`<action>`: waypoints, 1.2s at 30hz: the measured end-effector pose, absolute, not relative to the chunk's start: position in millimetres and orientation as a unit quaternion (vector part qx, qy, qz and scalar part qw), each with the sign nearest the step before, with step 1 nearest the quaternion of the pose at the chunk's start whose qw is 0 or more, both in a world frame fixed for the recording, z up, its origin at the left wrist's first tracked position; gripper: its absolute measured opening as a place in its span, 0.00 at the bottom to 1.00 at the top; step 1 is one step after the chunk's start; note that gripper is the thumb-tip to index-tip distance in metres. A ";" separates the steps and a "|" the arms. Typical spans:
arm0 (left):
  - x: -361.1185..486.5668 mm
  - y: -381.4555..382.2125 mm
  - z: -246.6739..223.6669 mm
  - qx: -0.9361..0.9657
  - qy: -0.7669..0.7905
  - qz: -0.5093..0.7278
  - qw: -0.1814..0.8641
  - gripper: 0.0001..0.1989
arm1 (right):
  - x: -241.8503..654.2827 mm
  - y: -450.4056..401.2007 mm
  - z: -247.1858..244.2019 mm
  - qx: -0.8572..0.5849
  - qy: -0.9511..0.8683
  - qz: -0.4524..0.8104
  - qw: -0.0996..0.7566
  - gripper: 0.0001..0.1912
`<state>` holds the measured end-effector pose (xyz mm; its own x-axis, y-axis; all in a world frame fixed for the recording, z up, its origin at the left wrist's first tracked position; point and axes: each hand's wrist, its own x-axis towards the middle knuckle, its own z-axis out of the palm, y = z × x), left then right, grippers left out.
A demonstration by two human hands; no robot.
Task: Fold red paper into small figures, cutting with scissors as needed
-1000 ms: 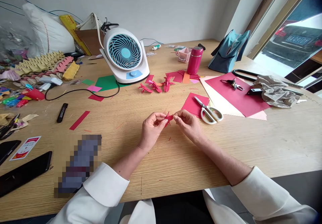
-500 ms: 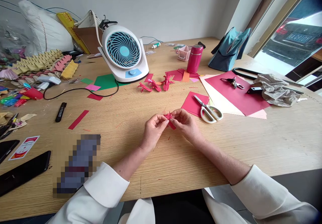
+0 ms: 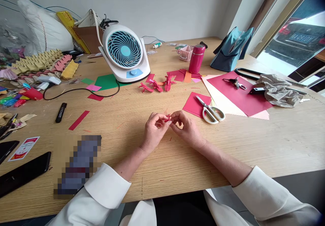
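Between my fingertips is a small piece of folded red paper (image 3: pixel 168 118), mostly covered by them. My left hand (image 3: pixel 156 130) pinches it from the left side, thumb against forefinger. From the right, my right hand (image 3: pixel 186 127) pinches it too, its fingers curled. Beyond my hands stand several folded red paper figures (image 3: pixel 157 85). Scissors (image 3: pixel 210 110) with white handles lie to the right, partly on a stack of red paper squares (image 3: pixel 194 104).
A white fan (image 3: pixel 125 53) stands at the back, its cord (image 3: pixel 83 89) running left. Behind the scissors are a pink flask (image 3: pixel 196 59) and large red sheets (image 3: pixel 238 94). On the left lie a black marker (image 3: pixel 61 113), a red paper strip (image 3: pixel 79 120) and a black phone (image 3: pixel 25 174).
My fingers have shifted on the folded red paper. The red flap that showed below my right fingertips is now out of sight, and my right fingers are more curled.
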<state>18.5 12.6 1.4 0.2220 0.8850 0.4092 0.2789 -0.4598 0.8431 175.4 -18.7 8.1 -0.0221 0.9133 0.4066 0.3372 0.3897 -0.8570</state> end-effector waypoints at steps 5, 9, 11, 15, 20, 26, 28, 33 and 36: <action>17.5 12.8 5.1 0.738 0.406 0.471 0.260 0.05 | 176.5 -20.5 9.9 -0.465 -0.657 0.294 0.515 0.05; 17.8 14.3 6.3 0.718 0.403 0.468 0.322 0.06 | 177.7 -20.6 9.7 -0.459 -0.647 0.329 0.513 0.05; 16.4 14.6 8.6 0.728 0.400 0.469 0.301 0.04 | 177.7 -19.9 8.5 -0.454 -0.642 0.344 0.513 0.05; 10.2 16.0 15.3 0.820 0.329 0.440 0.158 0.05 | 178.3 -18.4 6.2 -0.464 -0.643 0.335 0.509 0.05; 3.8 20.3 16.6 0.860 0.294 0.412 0.063 0.06 | 180.3 -18.0 6.3 -0.463 -0.665 0.308 0.499 0.03; 2.9 22.5 16.9 0.860 0.296 0.411 0.060 0.04 | 183.7 -17.6 6.2 -0.452 -0.687 0.277 0.496 0.04; 3.3 22.7 17.4 0.857 0.299 0.411 0.079 0.03 | 184.5 -17.6 5.9 -0.451 -0.694 0.270 0.491 0.04; 4.4 21.8 18.1 0.855 0.312 0.400 0.108 0.04 | 185.3 -17.6 5.5 -0.449 -0.700 0.257 0.492 0.04; 5.4 20.4 17.7 0.863 0.316 0.381 0.099 0.05 | 185.1 -17.9 6.1 -0.444 -0.701 0.253 0.498 0.04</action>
<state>5.4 20.4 17.7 0.5104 0.6203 0.5956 0.4696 -0.7813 0.4112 185.1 -17.9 6.1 -0.1104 0.8741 0.4730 0.3699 0.4779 -0.7967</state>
